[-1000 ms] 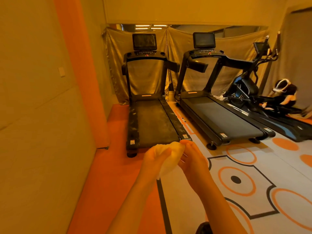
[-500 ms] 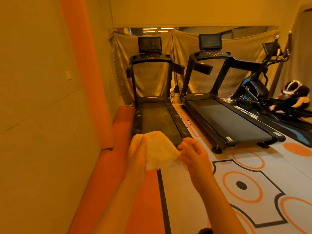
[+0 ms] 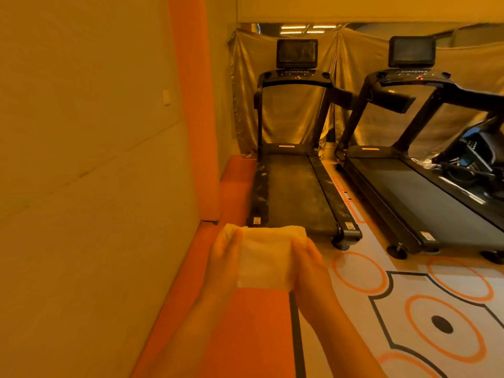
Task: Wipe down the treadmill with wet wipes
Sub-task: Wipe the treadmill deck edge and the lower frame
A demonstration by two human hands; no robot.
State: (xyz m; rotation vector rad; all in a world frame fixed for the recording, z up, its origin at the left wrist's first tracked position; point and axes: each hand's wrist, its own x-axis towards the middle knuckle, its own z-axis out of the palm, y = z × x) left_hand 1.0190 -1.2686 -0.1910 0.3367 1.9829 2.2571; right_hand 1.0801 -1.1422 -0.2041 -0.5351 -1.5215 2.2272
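Holding a pale, square wet wipe (image 3: 266,257) spread flat between both hands, just short of the near end of the black treadmill w/ dusty belt (image 3: 294,192) — not touching it. Left hand (image 3: 225,255) pinches the wipe's left edge, fingers curled round it; right hand (image 3: 308,264) grips the right edge likewise, sheet stretched btwn them. Treadmill's side rails show whitish smudges. Its dark console screen (image 3: 296,53) sits at the far end. Right of the treadmill: a second black treadmill (image 3: 414,197), belt looks cleaner. Behind the treadmill — a crinkled, shiny curtain (image 3: 291,118). Left of the treadmill, an orange floor strip (image 3: 237,186), then a beige panelled wall (image 3: 81,132).
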